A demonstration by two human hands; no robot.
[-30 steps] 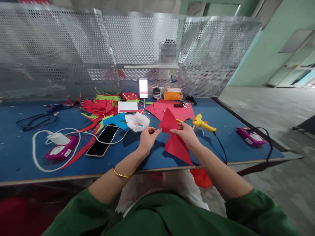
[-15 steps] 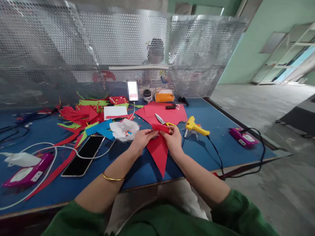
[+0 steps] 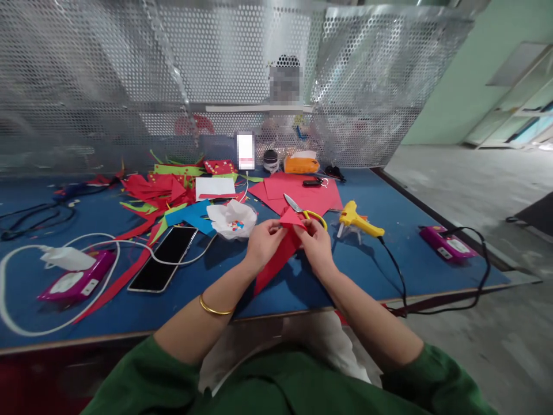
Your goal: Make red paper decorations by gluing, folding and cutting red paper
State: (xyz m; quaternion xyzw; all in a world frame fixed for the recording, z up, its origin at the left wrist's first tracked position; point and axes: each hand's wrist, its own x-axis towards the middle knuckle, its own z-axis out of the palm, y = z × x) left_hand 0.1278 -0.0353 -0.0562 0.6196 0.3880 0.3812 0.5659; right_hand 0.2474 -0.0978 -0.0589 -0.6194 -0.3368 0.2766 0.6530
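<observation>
Between my two hands is a piece of red paper [image 3: 276, 264], folded at the top into a small pointed flap, its long tail slanting down to the left. My left hand [image 3: 264, 242] pinches the left side of the fold with thumb and fingers. On the other side my right hand [image 3: 316, 245] grips the fold in the same way. Just beyond my fingers lie scissors [image 3: 317, 219] with yellow handles, their blades on larger red sheets [image 3: 276, 190]. A yellow glue gun [image 3: 360, 220] stands right of my right hand. Left of my left hand sits a white paper-lined bowl [image 3: 224, 222] holding small colourful bits.
A black phone [image 3: 164, 259] and a purple power block [image 3: 78, 279] with a white cable lie at left. Red and green paper scraps [image 3: 159, 187] are heaped behind. Another purple block [image 3: 447, 243] is at right. Behind a perforated metal screen [image 3: 233, 63] is a person.
The red paper's lower point has swung to the left, and its top now shows as a triangular flap. Both hands still hold it. The whole view has shifted slightly.
</observation>
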